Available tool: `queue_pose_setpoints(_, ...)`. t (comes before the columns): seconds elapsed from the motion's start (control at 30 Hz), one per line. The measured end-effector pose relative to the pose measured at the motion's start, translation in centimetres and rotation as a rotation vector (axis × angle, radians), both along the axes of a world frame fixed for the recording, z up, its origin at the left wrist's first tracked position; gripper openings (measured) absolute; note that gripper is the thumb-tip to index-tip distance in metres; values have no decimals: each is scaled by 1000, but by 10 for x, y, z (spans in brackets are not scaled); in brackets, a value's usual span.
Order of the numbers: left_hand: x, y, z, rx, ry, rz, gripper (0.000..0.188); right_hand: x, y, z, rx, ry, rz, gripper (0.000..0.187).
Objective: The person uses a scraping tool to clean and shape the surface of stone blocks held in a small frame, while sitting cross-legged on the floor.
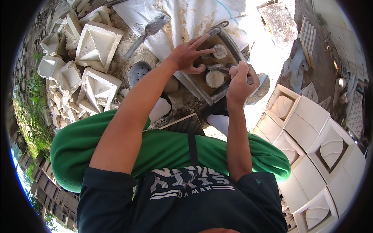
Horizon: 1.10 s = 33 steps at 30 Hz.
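Observation:
In front of me stands a square metal mould frame (190, 86) with a brown inside. Two round, pale, plaster-like cores (215, 79) stick up in it. My left hand (188, 55) lies across the frame's left side, fingers spread, one fingertip by the farther core. It holds nothing. My right hand (241, 82) is closed around the handle of what looks like a small trowel (220, 68), at the frame's right edge. The tool's grey metal end points left between the two cores. Its tip is partly lost in shadow.
A larger trowel (153, 27) lies on a dusty white sheet (132, 13) beyond the frame. Broken pale cast blocks (98, 46) are heaped at the left. Neat rows of cast blocks (309, 112) stand at the right. My feet, one in a dark perforated clog (138, 73), flank the work.

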State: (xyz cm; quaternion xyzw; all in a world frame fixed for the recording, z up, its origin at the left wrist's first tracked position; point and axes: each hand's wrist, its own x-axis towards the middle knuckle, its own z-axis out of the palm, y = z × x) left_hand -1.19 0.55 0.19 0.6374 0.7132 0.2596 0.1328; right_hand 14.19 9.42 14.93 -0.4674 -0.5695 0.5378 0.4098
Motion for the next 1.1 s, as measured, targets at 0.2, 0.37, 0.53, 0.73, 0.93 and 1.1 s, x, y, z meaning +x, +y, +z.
queue_pose_setpoints(0.2, 1, 3, 1, 51, -3, -21, 76, 27, -3, -4, 63, 76, 297, 32)
queue_pose_setpoints(0.37, -1, 0, -1, 46, -23, -11, 75, 14, 5, 8, -77, 182, 371, 29)
queue_pose_setpoints(0.53, 3, 0, 2, 30, -9, -23, 76, 14, 9, -15, 0, 32, 433, 30)
queue_pose_setpoints(0.73, 0, 0, -1, 50, -23, -25, 78, 9, 12, -11, 175, 206, 533, 26)
queue_pose_setpoints(0.93, 1, -2, 3, 55, -13, 2, 88, 2, 28, -3, 127, 130, 622, 22)
queue_pose_setpoints(1.1, 2, -2, 9, -72, -18, 24, 111, -1, 41, -10, 99, 34, 691, 24)
